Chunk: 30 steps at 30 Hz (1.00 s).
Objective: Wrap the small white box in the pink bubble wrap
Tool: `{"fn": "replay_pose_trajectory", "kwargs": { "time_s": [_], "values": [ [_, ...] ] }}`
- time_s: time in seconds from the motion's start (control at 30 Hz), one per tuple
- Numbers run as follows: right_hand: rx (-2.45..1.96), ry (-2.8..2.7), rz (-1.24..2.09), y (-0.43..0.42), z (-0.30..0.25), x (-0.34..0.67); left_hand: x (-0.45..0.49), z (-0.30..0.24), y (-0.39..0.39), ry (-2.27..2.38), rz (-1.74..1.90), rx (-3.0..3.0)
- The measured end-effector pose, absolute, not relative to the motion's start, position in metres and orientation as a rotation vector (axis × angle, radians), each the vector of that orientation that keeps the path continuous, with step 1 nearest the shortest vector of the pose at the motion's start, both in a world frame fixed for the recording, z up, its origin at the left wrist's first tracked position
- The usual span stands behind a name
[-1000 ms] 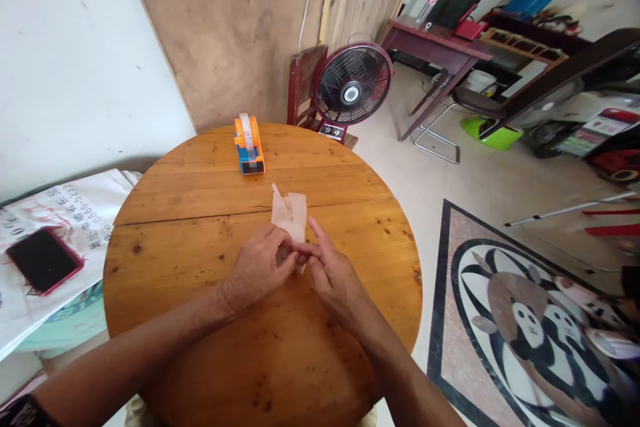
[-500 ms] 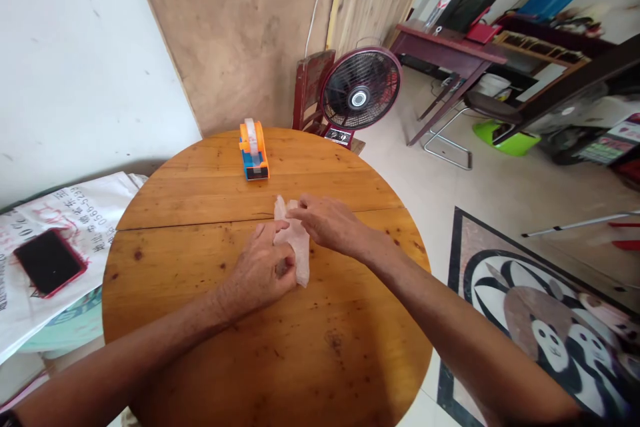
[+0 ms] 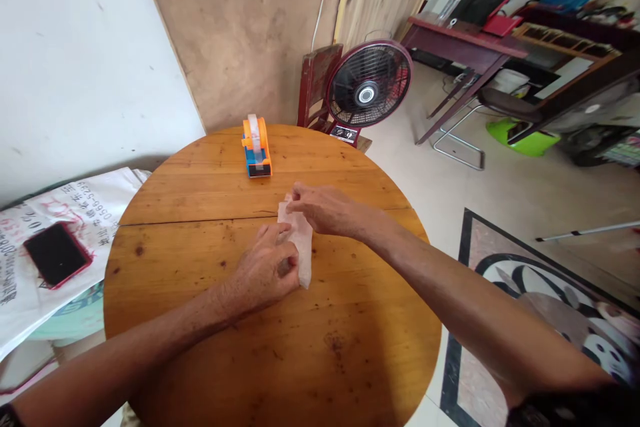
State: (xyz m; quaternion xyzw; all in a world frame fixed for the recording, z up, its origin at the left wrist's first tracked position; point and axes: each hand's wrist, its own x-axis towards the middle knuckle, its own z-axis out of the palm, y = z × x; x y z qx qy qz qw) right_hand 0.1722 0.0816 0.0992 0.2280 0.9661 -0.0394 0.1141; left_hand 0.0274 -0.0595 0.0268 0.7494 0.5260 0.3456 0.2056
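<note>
A thin, whitish, see-through folded sheet (image 3: 302, 247), either paper or plastic, lies lengthwise on the round wooden table (image 3: 215, 193). My left hand (image 3: 270, 263) rests along its left edge, fingers bent and pressed onto it, with the thumb curled in near the lower end. At the far end my right hand (image 3: 320, 207) pinches the sheet's top edge between thumb and fingers, and that corner is partly hidden by them. Farther back on the table stands an orange and blue tape dispenser (image 3: 257, 147) with a roll of clear tape.
A red-cased phone (image 3: 57, 255) lies on a printed white sack (image 3: 107, 197) left of the table. Behind the table are a wooden chair (image 3: 317, 80) and a dark red fan (image 3: 367, 83). A second table (image 3: 465, 37) stands at the back right.
My right hand has shifted slightly away from me and closed into a pinch at the sheet's far end. The sheet looks flatter and straighter. The view has turned slightly left.
</note>
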Motion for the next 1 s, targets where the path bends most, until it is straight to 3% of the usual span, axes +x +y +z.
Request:
{"fn": "replay_pose_trajectory", "kwargs": {
  "time_s": [0.3, 0.67, 1.0],
  "values": [
    [0.691, 3.009, -0.11, 0.086, 0.106, 0.191, 0.026, 0.038, -0.051, 1.401, 0.841, 2.177],
    [0.644, 3.154, -0.27, 0.095, 0.072, 0.174, 0.029, 0.039, -0.06, 1.52, 0.862, 2.349],
    [1.11, 3.27, -0.805, 0.121, 0.058, 0.193, 0.031, 0.039, -0.054, 1.396, 0.913, 2.332]
  ]
}}
